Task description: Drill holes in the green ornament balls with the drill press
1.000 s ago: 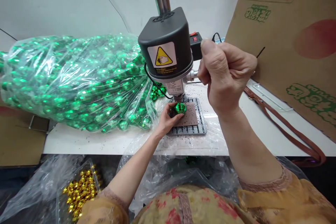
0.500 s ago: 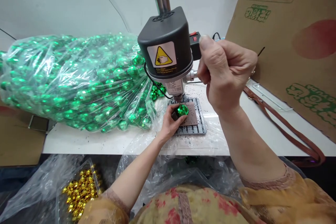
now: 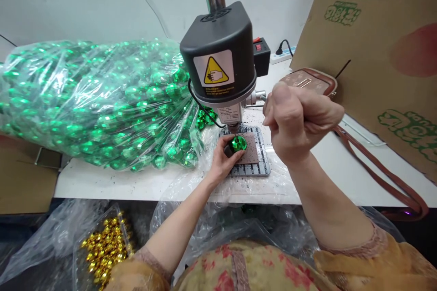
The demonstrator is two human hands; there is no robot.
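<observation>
In the head view my left hand (image 3: pixel 223 159) pinches a shiny green faceted ball (image 3: pixel 238 144) between thumb and fingers. A dark block, partly covered by my fingers, sits beside the ball. Both are on a brown board (image 3: pixel 251 148) on the slotted grey base plate (image 3: pixel 264 163), right under the spindle of a black drill press (image 3: pixel 218 54). My right hand (image 3: pixel 300 120) is closed in a fist at the press's right side, by the silver hub (image 3: pixel 256 97). It wraps round the feed lever, most of which the fist hides.
A large clear bag of green balls (image 3: pixel 102 104) fills the left of the white table (image 3: pixel 112 186). Below sits a clear tub of gold balls (image 3: pixel 105 250). On the right are a brown bag (image 3: pixel 310 79), its strap (image 3: pixel 382 177) and a cardboard box (image 3: pixel 375 54). Dark shavings dot the table.
My right fist has moved down and slightly right, uncovering the switch box and the brown bag. My left hand and the green ball stay in place under the spindle.
</observation>
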